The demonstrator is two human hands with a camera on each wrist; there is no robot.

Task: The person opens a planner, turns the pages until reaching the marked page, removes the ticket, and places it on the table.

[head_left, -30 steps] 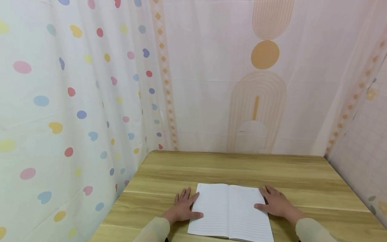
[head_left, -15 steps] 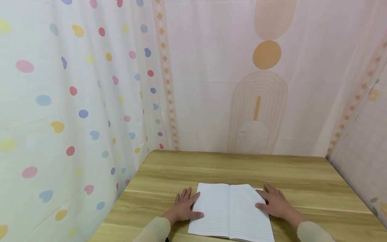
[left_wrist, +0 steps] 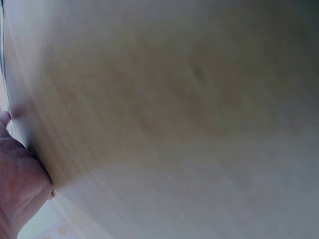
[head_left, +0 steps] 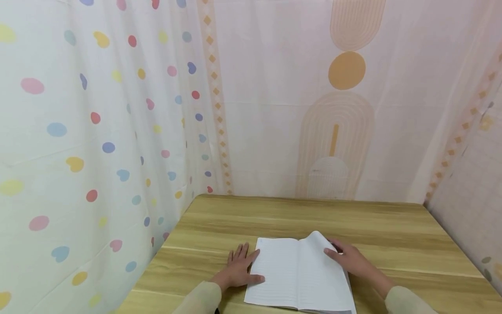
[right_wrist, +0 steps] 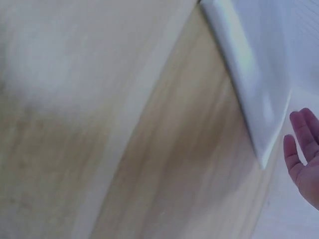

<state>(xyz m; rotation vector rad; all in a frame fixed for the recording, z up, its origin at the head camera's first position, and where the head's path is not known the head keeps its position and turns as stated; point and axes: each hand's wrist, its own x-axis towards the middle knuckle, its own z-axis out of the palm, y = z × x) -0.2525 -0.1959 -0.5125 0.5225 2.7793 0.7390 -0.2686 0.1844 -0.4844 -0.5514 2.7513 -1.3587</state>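
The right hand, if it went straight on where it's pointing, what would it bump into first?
Probably the raised page of the notebook: the right hand points at it and its thumb seems to touch it, though depth is hard to judge.

On the wooden worktop [head_left: 219,218] there lay an open notebook [head_left: 272,279]. The left hand [head_left: 237,271] rested over its left edge, while the right hand [head_left: 351,260] held the right page [head_left: 315,270], of which the upper part was raised in a curve. At the left hung a white curtain [head_left: 62,107] with coloured spots.
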